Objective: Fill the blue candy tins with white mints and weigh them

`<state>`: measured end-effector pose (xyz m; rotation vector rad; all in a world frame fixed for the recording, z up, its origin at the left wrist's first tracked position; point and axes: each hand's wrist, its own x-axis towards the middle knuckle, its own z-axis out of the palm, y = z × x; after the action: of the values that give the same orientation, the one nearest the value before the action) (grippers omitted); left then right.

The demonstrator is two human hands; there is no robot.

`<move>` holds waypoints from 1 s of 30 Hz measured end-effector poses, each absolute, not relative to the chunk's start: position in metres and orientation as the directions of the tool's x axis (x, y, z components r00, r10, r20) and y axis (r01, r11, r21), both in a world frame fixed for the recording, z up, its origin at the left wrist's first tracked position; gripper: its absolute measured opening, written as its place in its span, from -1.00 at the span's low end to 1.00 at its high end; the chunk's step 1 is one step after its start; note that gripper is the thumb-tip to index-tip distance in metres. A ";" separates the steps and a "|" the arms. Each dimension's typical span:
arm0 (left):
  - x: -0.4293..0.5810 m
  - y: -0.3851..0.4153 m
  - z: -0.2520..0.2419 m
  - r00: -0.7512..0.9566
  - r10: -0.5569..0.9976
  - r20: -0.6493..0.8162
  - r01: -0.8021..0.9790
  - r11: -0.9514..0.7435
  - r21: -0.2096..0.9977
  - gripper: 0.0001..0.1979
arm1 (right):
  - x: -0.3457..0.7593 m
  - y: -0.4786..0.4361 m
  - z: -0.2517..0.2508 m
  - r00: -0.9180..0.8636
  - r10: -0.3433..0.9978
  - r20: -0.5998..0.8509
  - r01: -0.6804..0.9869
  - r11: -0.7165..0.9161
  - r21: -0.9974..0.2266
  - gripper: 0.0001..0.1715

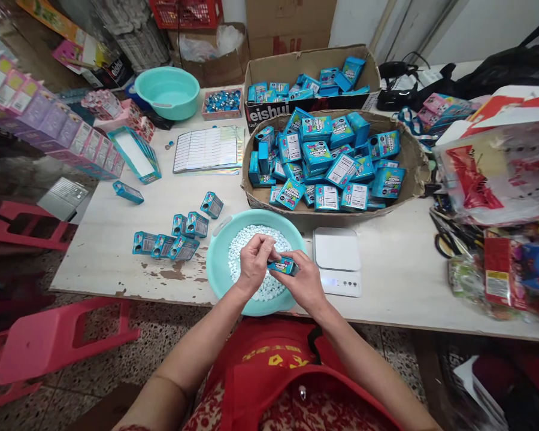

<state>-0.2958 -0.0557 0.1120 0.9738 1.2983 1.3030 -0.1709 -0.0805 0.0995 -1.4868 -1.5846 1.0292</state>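
My right hand (304,280) grips a small blue candy box (282,265) between thumb and fingers. Right beside the box's left end, my left hand (254,262) is closed in a pinch; what its fingertips hold, if anything, is hidden. Both hands are above a turquoise basin (216,263) containing many small white candies (269,291). Several similar blue boxes (183,248) stand on the table to the left, with round dark openings in their ends. A white digital scale (336,250) sits just right of the basin.
Behind the basin, a cut-down carton (413,185) is heaped with blue boxes; another carton (260,114) stands behind it. Label sheets (206,149), an empty-looking turquoise basin (167,90) and a tray of shiny wrapped pieces (222,103) lie further left. Scissors (444,236) and bagged goods are at right.
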 end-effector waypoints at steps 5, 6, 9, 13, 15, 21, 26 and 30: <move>-0.289 -0.056 0.111 -0.058 0.984 -0.171 -0.187 0.157 0.970 -0.76 | -0.171 -0.080 0.093 -0.064 0.997 -0.041 0.379 -0.014 -0.925 -0.74; -0.288 -0.055 0.111 -0.016 0.985 -0.175 -0.213 0.167 0.963 -0.76 | -0.171 -0.080 0.091 -0.066 0.997 -0.044 0.368 -0.016 -0.930 -0.75; -0.295 -0.049 0.107 -0.104 0.987 -0.125 -0.218 0.100 0.971 -0.77 | -0.167 -0.082 0.090 -0.065 0.998 -0.026 0.311 -0.005 -0.950 -0.72; -0.326 -0.038 0.082 -0.169 0.975 -0.146 0.189 0.178 0.966 -0.74 | -0.145 -0.087 0.099 -0.063 0.996 0.069 0.265 0.083 -0.961 -0.65; -0.335 -0.036 0.061 0.019 0.973 -0.232 0.578 0.179 0.796 -0.78 | -0.133 -0.089 0.103 -0.039 0.994 0.104 0.279 0.111 -0.954 -0.66; -0.297 -0.051 -0.001 0.406 0.899 -0.165 0.830 -0.287 0.479 -0.54 | -0.114 -0.086 0.103 0.051 0.989 0.137 0.315 0.114 -0.942 -0.65; -0.304 -0.076 -0.011 0.606 0.769 -0.204 0.756 -0.477 0.448 -0.54 | -0.115 -0.088 0.094 0.106 0.993 0.046 0.263 0.017 -0.965 -0.61; -0.347 -0.087 0.002 0.677 0.623 -0.392 0.736 -0.559 0.382 -0.61 | -0.118 -0.089 0.088 0.144 0.990 -0.005 0.259 -0.042 -0.965 -0.63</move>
<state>-0.3468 -0.0866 0.0021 2.3682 1.0475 -0.2872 -0.1184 -0.0893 0.0881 -1.4825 -1.2782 0.9827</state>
